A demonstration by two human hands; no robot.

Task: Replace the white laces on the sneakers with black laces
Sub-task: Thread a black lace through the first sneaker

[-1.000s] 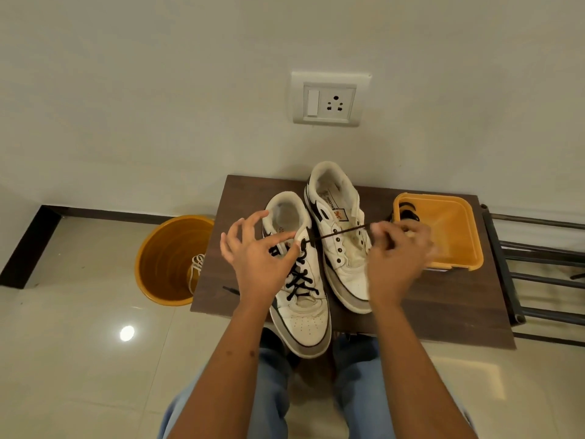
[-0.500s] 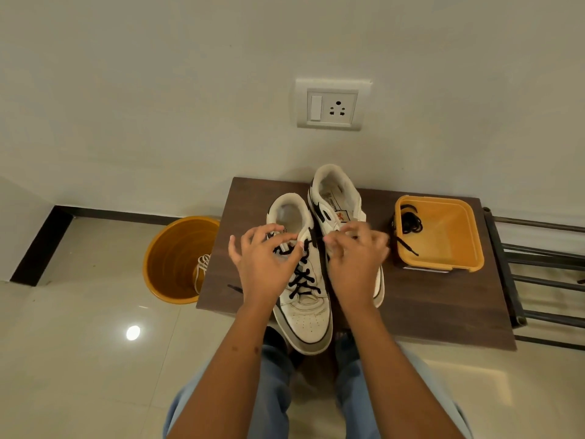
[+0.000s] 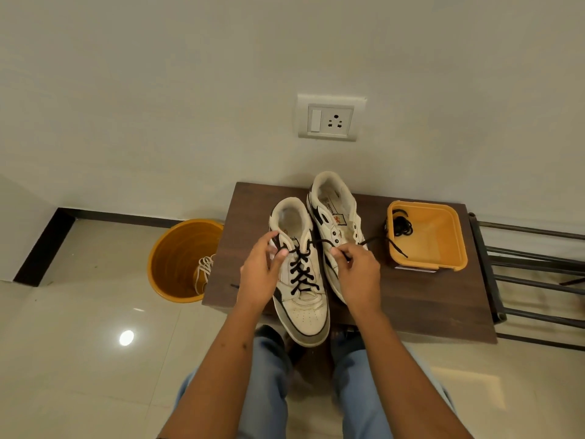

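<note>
Two white sneakers stand on a small dark wooden table [image 3: 411, 299]. The near sneaker [image 3: 305, 308] carries a black lace [image 3: 300, 274] crossed up its eyelets. My left hand [image 3: 258, 274] pinches the lace at the shoe's upper left eyelets. My right hand [image 3: 354, 270] pinches the lace's other end, which runs right towards the tub and ends in a loose tip [image 3: 400, 251]. The far sneaker [image 3: 335, 217] has no lace in its eyelets; my right hand hides its toe. A second black lace [image 3: 402, 228] lies coiled in the yellow tub [image 3: 443, 258].
An orange bucket [image 3: 172, 264] on the tiled floor left of the table holds a white lace [image 3: 202, 270]. A dark metal rack [image 3: 538, 280] stands right of the table. The wall with a switch and socket plate [image 3: 329, 120] is just behind. My knees are under the table's near edge.
My right hand swung in from the right to the shoe, then drew slightly right again, leaving the lace tail slack towards the tub. My left hand kept its place at the eyelets.
</note>
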